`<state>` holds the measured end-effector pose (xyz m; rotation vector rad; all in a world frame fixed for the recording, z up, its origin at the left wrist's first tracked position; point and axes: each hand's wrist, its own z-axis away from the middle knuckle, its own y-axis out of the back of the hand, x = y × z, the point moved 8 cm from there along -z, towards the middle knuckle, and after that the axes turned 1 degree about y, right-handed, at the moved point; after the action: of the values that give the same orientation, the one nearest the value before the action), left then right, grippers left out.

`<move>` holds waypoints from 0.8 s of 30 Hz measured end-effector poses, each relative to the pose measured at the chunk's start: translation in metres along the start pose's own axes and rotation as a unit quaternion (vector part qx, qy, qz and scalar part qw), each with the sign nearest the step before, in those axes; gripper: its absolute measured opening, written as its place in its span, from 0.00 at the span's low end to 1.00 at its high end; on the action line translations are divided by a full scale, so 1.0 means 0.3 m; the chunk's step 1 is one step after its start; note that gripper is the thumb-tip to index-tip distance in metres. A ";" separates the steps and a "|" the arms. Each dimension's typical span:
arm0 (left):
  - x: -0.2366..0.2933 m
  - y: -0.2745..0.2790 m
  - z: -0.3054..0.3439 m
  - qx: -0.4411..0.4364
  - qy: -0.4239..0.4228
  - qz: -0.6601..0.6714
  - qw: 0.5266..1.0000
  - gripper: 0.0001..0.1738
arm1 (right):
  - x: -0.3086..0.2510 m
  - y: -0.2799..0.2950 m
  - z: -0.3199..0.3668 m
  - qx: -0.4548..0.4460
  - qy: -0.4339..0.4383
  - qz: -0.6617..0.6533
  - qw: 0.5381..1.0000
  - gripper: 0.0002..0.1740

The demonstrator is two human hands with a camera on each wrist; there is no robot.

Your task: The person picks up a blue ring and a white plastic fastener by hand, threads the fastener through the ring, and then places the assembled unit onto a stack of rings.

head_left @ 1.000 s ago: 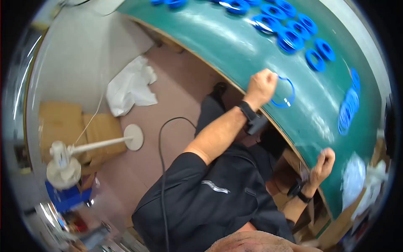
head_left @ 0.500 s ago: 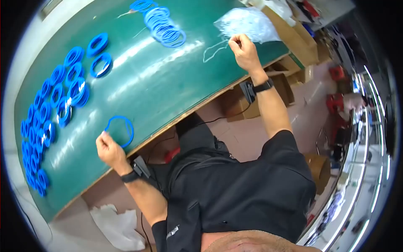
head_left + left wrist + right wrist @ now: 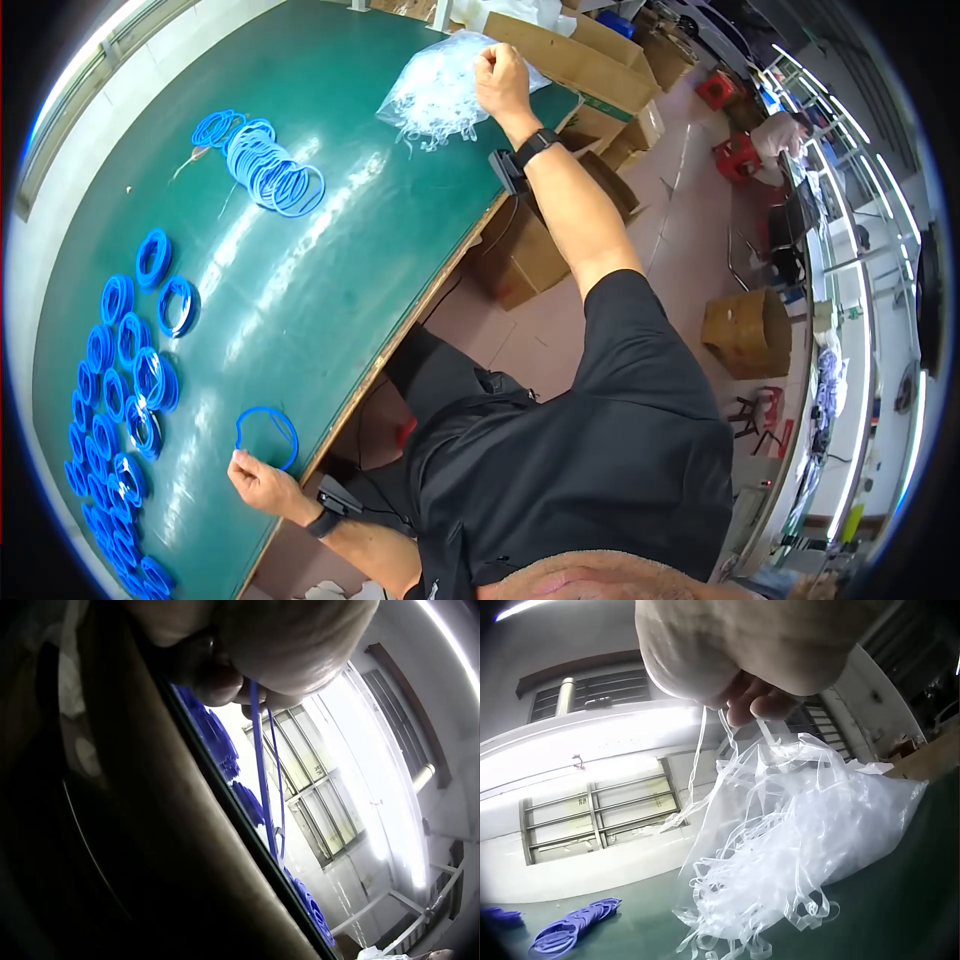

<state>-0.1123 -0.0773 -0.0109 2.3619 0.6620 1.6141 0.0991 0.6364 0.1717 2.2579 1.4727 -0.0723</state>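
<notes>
My left hand [image 3: 262, 487] pinches a thin blue ring [image 3: 293, 435] near the table's front edge. In the left wrist view the ring's two blue strands [image 3: 262, 769] hang from the fingers. At the table's far end my right hand [image 3: 503, 85] is over a clear plastic bag [image 3: 412, 75] full of thin, clear strips [image 3: 440, 115]. The right wrist view shows a few clear strips [image 3: 699, 754] hanging from the curled fingertips [image 3: 771, 706], just above the bag's crumpled mouth.
Several coiled blue rings [image 3: 150, 378] lie in rows at the table's left. A row of thin blue rings [image 3: 268, 170] overlaps farther back on the green table [image 3: 330, 240]. Cardboard boxes [image 3: 570, 55] stand beyond the table's end. Another person [image 3: 782, 135] sits in the background.
The head view has swung toward the right. My right hand has moved from the table's front edge to over the bag, with a clear strip trailing from it. The left hand keeps the blue ring.
</notes>
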 end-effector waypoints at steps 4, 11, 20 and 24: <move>-0.004 0.000 0.004 -0.018 0.022 -0.006 1.000 0.17 | -0.045 0.000 0.011 0.039 0.035 -0.012 0.999 0.07; -0.001 0.007 0.012 -0.034 0.035 -0.012 0.999 0.17 | -0.067 -0.055 0.097 -0.133 0.054 0.073 0.987 0.05; 0.033 0.011 0.009 -0.021 0.060 -0.052 0.997 0.18 | -0.035 -0.096 0.135 -0.187 0.091 0.159 0.965 0.04; -0.006 0.012 -0.003 -0.027 0.058 -0.061 0.996 0.20 | -0.054 -0.096 0.136 -0.204 0.120 0.183 0.954 0.04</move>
<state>-0.1129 -0.0814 -0.0106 2.1596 0.7599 1.7025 0.0746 0.6161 0.1298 2.1972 1.0283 0.5849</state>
